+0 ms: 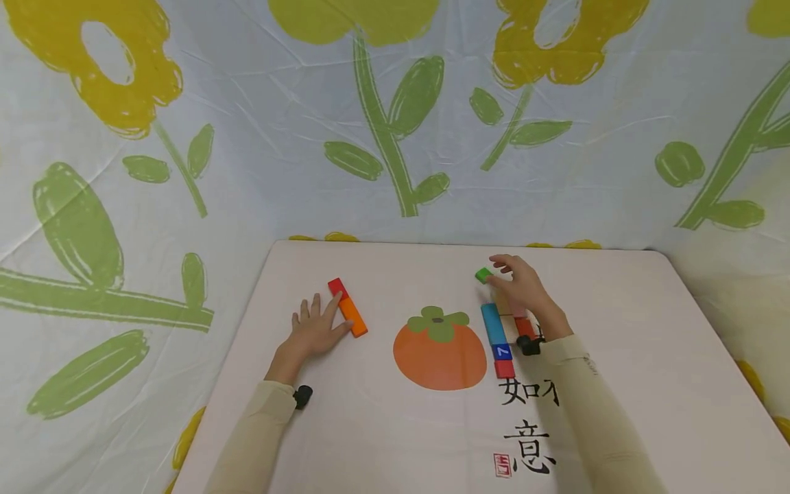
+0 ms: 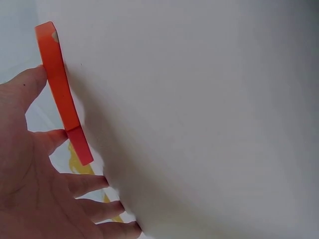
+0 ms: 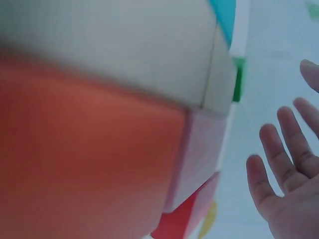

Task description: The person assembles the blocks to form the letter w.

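My left hand (image 1: 313,331) lies with spread fingers beside an orange block (image 1: 353,317) and a red block (image 1: 336,286), which sit end to end. In the left wrist view the thumb touches the orange block (image 2: 57,79), and the index fingertip meets the joint with the red block (image 2: 79,145). Over a group of blocks on the right, my right hand (image 1: 523,285) hovers with loosely bent fingers. Its thumb is close to a small green block (image 1: 483,275); in the right wrist view the fingers appear apart from that green block (image 3: 240,79).
Left in the group, a light-blue block (image 1: 494,324), a dark-blue block marked 7 (image 1: 503,352) and a red block (image 1: 505,369) form a line. Beside them are pale wooden blocks (image 1: 506,328) and a red-orange block (image 1: 524,328). A printed persimmon (image 1: 440,357) decorates the tabletop.
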Demonstrator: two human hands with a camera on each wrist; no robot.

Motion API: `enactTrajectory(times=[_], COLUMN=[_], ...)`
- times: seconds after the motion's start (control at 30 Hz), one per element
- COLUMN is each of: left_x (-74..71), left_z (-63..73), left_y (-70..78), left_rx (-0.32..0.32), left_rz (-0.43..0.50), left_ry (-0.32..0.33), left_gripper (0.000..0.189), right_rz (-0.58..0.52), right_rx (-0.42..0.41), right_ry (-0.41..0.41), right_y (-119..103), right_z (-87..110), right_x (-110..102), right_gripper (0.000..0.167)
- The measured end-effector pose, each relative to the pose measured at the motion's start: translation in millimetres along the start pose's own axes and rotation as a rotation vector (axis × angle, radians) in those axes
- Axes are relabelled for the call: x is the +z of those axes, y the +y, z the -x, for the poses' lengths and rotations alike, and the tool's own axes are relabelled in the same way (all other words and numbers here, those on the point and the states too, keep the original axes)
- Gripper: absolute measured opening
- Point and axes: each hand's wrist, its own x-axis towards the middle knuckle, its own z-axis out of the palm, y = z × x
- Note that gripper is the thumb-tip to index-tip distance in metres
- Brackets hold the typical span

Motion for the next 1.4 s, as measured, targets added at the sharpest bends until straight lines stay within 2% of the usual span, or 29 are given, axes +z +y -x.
enactTrajectory(times=[0.27, 0.47, 0.7, 0.83, 1.4], left_x=[-2.1, -3.7, -1.6, -0.6, -1.1], left_z=[1.4, 3.0, 0.6, -0.1, 2.4], left_y=[2.1, 3.5, 2.1, 1.7, 3.1], left_rx=[0.004, 0.006, 0.000, -0.001, -0.004], left_rz=[-0.005, -0.009, -0.006, -0.001, 0.001], left_ry=[0.004, 0.007, 0.007, 0.013, 0.014], left_gripper=[0.080, 0.078, 0.079, 0.079, 0.079], right_rz=[-0.073, -0.113, -0.063, -0.052, 0.014], right_rx=[0.144, 0.162, 0.091, 0.088, 0.175], right_ry=[-0.199, -0.300, -0.318, -0.313, -0.283], right_y=[33, 41, 44, 46, 40], right_z=[-25.9, -36.6, -43.5, -42.9, -42.2], right_x=[-9, -8, -6, -4, -3], right_gripper=[0.043, 0.046, 0.042, 0.040, 0.034])
